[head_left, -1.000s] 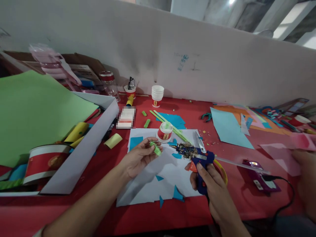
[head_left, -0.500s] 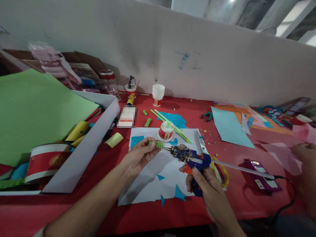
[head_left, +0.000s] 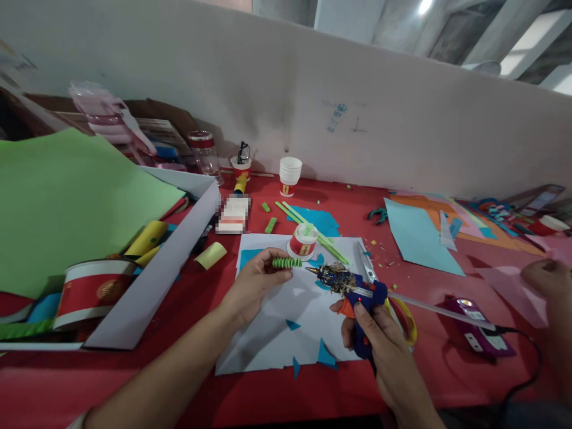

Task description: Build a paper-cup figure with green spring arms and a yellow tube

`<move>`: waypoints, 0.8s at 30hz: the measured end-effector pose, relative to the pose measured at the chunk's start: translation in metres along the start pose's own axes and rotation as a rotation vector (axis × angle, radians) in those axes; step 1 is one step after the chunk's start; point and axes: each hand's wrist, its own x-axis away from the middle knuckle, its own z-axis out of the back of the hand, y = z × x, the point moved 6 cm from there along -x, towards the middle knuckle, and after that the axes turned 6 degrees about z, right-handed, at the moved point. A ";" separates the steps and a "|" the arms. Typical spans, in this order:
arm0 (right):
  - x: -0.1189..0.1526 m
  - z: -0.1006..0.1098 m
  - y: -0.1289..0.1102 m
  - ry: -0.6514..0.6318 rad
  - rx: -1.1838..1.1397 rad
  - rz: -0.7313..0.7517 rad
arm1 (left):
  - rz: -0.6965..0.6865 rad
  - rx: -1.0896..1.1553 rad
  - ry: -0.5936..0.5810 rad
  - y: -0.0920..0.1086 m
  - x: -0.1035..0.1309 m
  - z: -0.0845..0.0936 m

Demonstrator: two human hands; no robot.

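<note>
Between the thumb and fingers of my left hand [head_left: 252, 283] is a green folded paper spring [head_left: 287, 262], held level above a white sheet [head_left: 263, 345]. My right hand [head_left: 379, 333] grips a blue hot glue gun [head_left: 364, 292] by its handle, fingers at the orange trigger. Its nozzle, clogged with dark debris behind the tip, points left at the spring with a small gap between. Just beyond stands a red and white paper cup [head_left: 302, 243] with a pale green piece on top. Scissors with yellow handles [head_left: 409, 322] lie partly hidden behind the glue gun.
Green paper strips [head_left: 313, 232] and small folded springs [head_left: 270, 224] lie behind the sheet. A white box [head_left: 156, 286] of coloured paper is at left, stacked cups [head_left: 290, 176] at the back. A purple power socket [head_left: 480, 328] and another person's hand [head_left: 543, 277] are at right.
The glue gun's nozzle has come away from the end of the paper spring, leaving a gap. The whole view has shifted slightly. Both hands keep their holds.
</note>
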 end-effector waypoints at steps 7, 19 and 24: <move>0.000 0.001 -0.003 0.003 0.013 0.011 | -0.080 -0.091 -0.027 0.001 0.000 -0.002; 0.001 -0.004 -0.007 -0.011 0.097 0.049 | -0.031 -0.010 -0.024 0.001 0.000 0.000; -0.001 -0.004 -0.010 -0.045 0.202 0.110 | -0.015 -0.049 -0.018 0.000 0.001 0.000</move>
